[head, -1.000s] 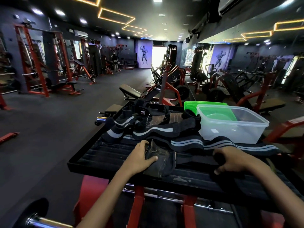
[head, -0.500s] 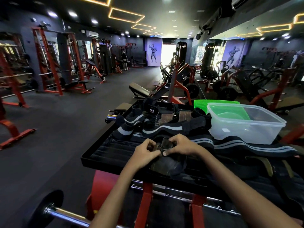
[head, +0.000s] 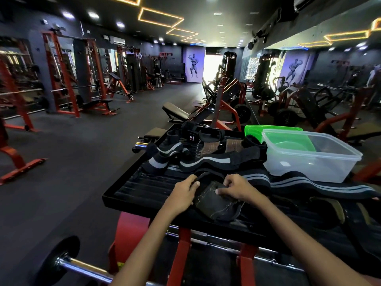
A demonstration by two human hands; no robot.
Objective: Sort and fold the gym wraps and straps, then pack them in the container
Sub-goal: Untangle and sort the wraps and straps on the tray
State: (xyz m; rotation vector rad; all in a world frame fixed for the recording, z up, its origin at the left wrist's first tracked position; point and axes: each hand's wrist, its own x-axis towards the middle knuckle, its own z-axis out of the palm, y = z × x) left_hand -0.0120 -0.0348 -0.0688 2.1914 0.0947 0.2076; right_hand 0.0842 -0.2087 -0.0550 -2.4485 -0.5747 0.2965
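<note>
The black tray (head: 132, 190) serves as the reference surface; every item below is located against it. The clear container (head: 309, 155) stands at the tray's far right corner, open, with the green lid (head: 259, 131) just behind it; nothing of the task appears packed in it yet. The long striped wrap (head: 309, 183) lies slack across the tray's right half, in front of the container; it appears soft, light and elastic, so it will likely sag and unroll unless taken at one end and rolled under tension. The heap of striped wraps (head: 206, 162) occupies the tray's far middle, tangled, with stiffer brown-padded straps beside it. The dark padded strap (head: 214, 203) lies at the tray's near edge, partly overhanging it; its stitched pad looks semi-stiff, its webbing limp. Fold it at the pad, then lay the webbing over. The left hand (head: 183, 193) pinches the webbing loop at the pad's far left corner, fingers curled. The right hand (head: 237, 188) grips the pad's far edge, thumb pressed on its face.
</note>
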